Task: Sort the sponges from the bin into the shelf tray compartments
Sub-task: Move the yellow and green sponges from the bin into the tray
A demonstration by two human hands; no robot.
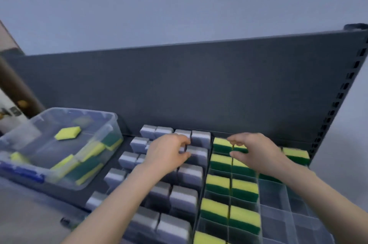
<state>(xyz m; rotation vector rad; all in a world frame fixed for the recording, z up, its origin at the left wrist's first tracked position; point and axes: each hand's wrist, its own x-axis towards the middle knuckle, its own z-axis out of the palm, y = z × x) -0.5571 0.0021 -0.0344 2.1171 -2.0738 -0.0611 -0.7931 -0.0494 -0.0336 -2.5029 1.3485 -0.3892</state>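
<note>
Over the tray, the left hand pinches a grey sponge. The right hand curls at a yellow-green sponge, grip unclear. The bin sits left of the tray, the back panel behind.

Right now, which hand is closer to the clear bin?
Left. Left hand pinches a grey sponge right of the clear bin; right hand, farther right, pinches a yellow-green sponge.
</note>
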